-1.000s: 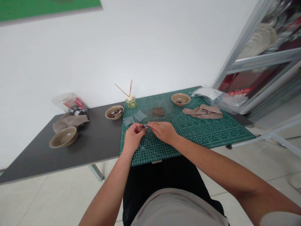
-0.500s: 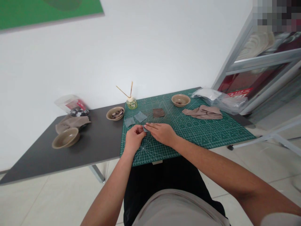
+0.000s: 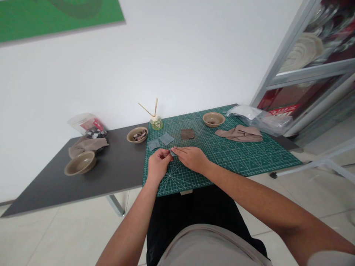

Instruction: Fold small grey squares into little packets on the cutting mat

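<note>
Between my hands, over the green cutting mat (image 3: 233,159), is a small grey-blue cloth piece (image 3: 173,152). My left hand (image 3: 159,162) pinches its left side with thumb and fingers. The fingers of my right hand (image 3: 191,157) are pressed together on its right side. Two grey-blue squares, one left (image 3: 154,144) and one right (image 3: 166,139), lie flat just beyond my hands. A brown square (image 3: 188,134) lies a little farther right.
A bowl of small pieces (image 3: 137,135) and a reed bottle (image 3: 156,123) stand behind. Another bowl (image 3: 213,119), brown cloth (image 3: 240,133) and plastic bag (image 3: 260,117) are at right. At left are a bowl (image 3: 80,163), cloth (image 3: 88,145) and a clear tub (image 3: 86,125).
The view has shifted slightly. Both hands remain at the small cloth piece, with little visible movement.
</note>
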`<act>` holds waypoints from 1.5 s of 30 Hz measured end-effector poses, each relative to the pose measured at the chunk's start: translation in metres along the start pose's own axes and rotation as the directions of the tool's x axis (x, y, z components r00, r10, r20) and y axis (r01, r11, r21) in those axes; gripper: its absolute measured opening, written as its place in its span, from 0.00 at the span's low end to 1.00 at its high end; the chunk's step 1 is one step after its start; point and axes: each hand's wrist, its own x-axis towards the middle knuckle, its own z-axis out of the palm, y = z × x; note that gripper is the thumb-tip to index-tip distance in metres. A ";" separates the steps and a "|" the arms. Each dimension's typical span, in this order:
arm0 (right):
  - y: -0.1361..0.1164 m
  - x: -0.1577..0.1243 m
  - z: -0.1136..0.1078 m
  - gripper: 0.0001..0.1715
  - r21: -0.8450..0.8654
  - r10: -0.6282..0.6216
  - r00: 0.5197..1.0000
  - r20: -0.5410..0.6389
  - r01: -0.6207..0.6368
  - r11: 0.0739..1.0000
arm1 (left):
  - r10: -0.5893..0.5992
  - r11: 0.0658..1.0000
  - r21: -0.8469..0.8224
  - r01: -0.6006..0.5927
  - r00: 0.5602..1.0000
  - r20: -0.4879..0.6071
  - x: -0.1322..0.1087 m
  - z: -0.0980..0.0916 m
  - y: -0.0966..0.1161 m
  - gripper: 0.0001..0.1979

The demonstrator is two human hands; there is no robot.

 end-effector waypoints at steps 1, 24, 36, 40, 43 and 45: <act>0.000 0.000 0.000 0.23 -0.004 0.002 1.000 -0.003 -0.002 1.000 | -0.003 1.000 -0.021 0.003 1.000 -0.004 0.000 0.000 0.000 0.07; 0.000 0.001 0.000 0.23 -0.094 -0.037 0.999 -0.022 0.034 0.995 | -0.052 0.994 -0.094 0.049 0.998 -0.025 0.002 0.000 -0.001 0.08; -0.001 0.000 0.001 0.22 -0.127 -0.066 0.997 -0.050 0.059 0.990 | -0.064 0.989 -0.130 0.063 0.998 -0.001 0.001 0.001 0.002 0.06; -0.002 0.000 0.000 0.23 -0.137 -0.110 0.993 -0.033 0.105 0.985 | -0.019 0.998 -0.063 0.019 1.000 -0.002 0.001 0.000 0.001 0.04; -0.002 0.000 0.001 0.23 -0.139 -0.130 0.991 -0.025 0.125 0.982 | 0.007 0.999 -0.040 -0.007 1.000 -0.003 0.002 0.000 -0.002 0.03; -0.002 0.000 0.001 0.22 -0.137 -0.101 0.994 -0.041 0.094 0.986 | -0.005 0.996 -0.086 0.006 1.000 0.018 0.002 0.000 -0.003 0.04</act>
